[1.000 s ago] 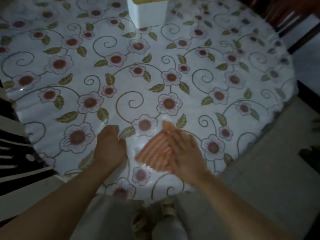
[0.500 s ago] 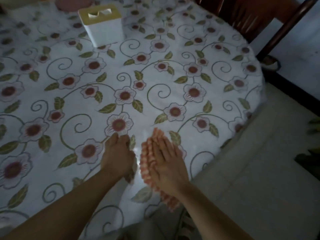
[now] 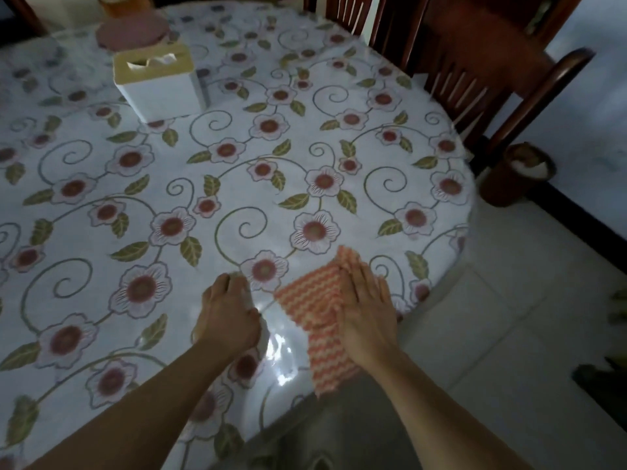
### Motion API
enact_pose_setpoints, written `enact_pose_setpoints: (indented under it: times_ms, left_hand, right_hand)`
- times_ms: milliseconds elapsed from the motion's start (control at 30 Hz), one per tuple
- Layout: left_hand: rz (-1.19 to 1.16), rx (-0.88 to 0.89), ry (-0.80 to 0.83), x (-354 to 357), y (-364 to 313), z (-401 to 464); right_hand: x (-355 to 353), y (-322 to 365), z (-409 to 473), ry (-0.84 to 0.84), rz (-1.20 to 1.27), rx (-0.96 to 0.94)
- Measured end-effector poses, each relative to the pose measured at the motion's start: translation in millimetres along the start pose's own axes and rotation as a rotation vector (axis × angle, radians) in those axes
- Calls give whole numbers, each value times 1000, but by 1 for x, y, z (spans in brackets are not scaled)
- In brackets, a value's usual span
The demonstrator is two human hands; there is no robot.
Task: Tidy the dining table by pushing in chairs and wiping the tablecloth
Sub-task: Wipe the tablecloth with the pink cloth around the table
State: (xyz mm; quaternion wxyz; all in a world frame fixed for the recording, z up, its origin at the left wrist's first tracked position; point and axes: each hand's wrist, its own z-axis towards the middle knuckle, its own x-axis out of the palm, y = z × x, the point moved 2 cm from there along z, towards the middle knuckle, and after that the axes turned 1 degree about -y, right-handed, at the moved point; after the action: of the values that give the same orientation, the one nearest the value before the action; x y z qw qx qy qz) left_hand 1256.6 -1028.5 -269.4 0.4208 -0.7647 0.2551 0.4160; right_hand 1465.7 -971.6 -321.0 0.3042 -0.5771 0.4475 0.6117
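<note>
A: Nearest the body, what's seen?

B: An orange-and-cream striped cloth (image 3: 317, 320) is pressed flat under the right hand (image 3: 368, 312), fingers straight and together, by the near-right edge of the floral tablecloth (image 3: 237, 198). Cloth's near end is hung just over the table edge. The left hand (image 3: 229, 313) is rested on the tablecloth just beside it, fingers curled under; whether anything's pinched can't be told. A shiny patch is seen btwn the hands, poss. damp or just glare.

A: So which step?

B: Wiping is judged to be in hand, near edge only. Next, the cloth should be swept outward w/ steady flat pressure, tablecloth braced by the left so it isn't rucked.

A: Further out?

B: A white tissue box w/ yellow lid (image 3: 157, 84) is stood mid-far left, to be wiped round or lifted. Beyond it, a pink mat (image 3: 132, 33). Far right, a dark wooden chair (image 3: 475, 62) is set close to the table; whether fully pushed in can't be told.
</note>
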Motion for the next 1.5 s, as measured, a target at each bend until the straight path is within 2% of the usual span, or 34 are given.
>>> enact_pose_setpoints:
  times_ms: [133, 233, 400, 600, 800, 967, 1067, 1133, 1233, 1367, 1433, 1500]
  left_hand:
    - [7, 14, 8, 4, -34, 31]
    - [-4, 84, 6, 9, -60, 61]
    - [-32, 48, -65, 18, -105, 116]
    - [9, -5, -112, 17, -133, 169]
    - [2, -32, -144, 6, -128, 205]
    - [-36, -82, -186, -3, -127, 231]
    - [-42, -138, -238, -7, -128, 248]
    - [-52, -184, -262, -11, -128, 260]
    - [-60, -256, -276, -16, -130, 279]
    - [-79, -358, -313, -21, -150, 309]
    - [-80, -362, -300, -21, -165, 328]
    - [-92, -335, -306, -20, -178, 346]
  right_hand:
    - [-19, -63, 49, -9, -17, 156]
    - [-29, -81, 84, 23, -11, 251]
    - [-22, -52, 84, 3, -3, 110]
    - [-33, -100, 126, 52, -63, -84]
    - [-44, -143, 207, 45, -99, -11]
    - [-53, -149, 287, 1, -107, 13]
    - [-56, -130, 344, -25, -79, 70]
    - [-53, -97, 368, -42, -46, 16]
    - [-40, -49, 371, 36, -72, -278]
    - [-47, -67, 369, 94, -10, -566]
    - [-54, -106, 385, 111, 34, -554]
    - [-64, -150, 412, 76, 25, -391]
